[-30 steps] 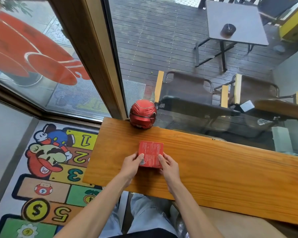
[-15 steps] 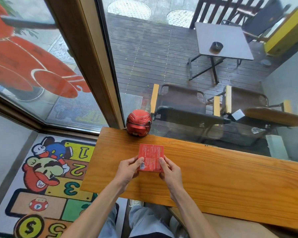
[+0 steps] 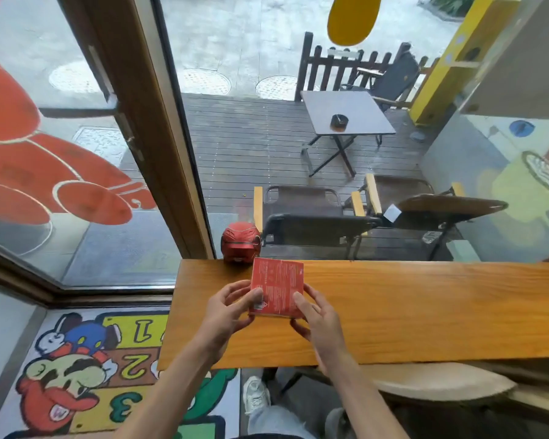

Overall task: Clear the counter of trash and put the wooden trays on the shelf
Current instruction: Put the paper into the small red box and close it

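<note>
Red printed box (image 3: 277,288) sits in both our hands above the wooden counter (image 3: 409,312), near its left end. Left hand (image 3: 227,315) pinches the box's left edge, thumb on the top face; right hand (image 3: 319,318) grips the right edge the same way (fingers curled underneath). Red helmet-shaped object (image 3: 240,243) stands just behind the box, against the window.

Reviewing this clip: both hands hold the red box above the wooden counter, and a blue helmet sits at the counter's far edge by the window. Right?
Not quite. The head view shows the helmet is red, not blue. The rest holds: the left hand and right hand both hold the red box above the wooden counter, with the helmet at the far edge by the window.
</note>
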